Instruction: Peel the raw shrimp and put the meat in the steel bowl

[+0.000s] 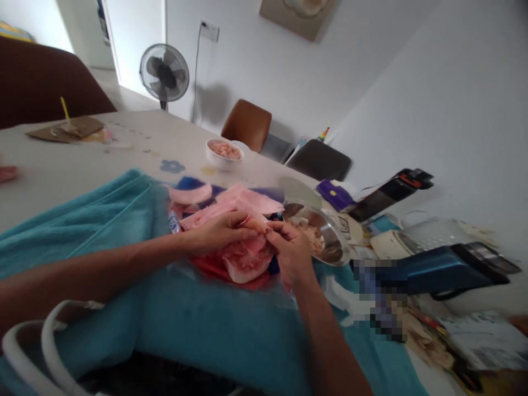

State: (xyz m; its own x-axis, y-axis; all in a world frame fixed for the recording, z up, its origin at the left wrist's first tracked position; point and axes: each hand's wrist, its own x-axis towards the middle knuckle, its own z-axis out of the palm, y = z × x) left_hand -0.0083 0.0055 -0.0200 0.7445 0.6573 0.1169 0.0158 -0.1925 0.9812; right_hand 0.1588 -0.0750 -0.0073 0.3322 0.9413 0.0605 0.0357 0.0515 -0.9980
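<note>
Thumb and fingers of my left hand (225, 231) pinch one end of a small, pale pomelo segment (256, 224). At its other end, my right hand (292, 250) has its fingertips closed on the same piece. Below my hands a larger opened part of the pomelo (247, 263) shows pink flesh and pith. Thick pink peel (258, 201) lies heaped behind my fingers on a red and blue plastic bag (206, 269). Right beside my right hand stands a steel bowl (340, 250) with pale pulp pieces in it.
A turquoise cloth (111, 220) covers the near table. Farther back stands a white bowl (223, 163) of pink pulp. On the right are a blue bottle (433, 269), a black bottle (383, 195) and a purple pack (336, 193). A fan (165, 74) stands beyond the table.
</note>
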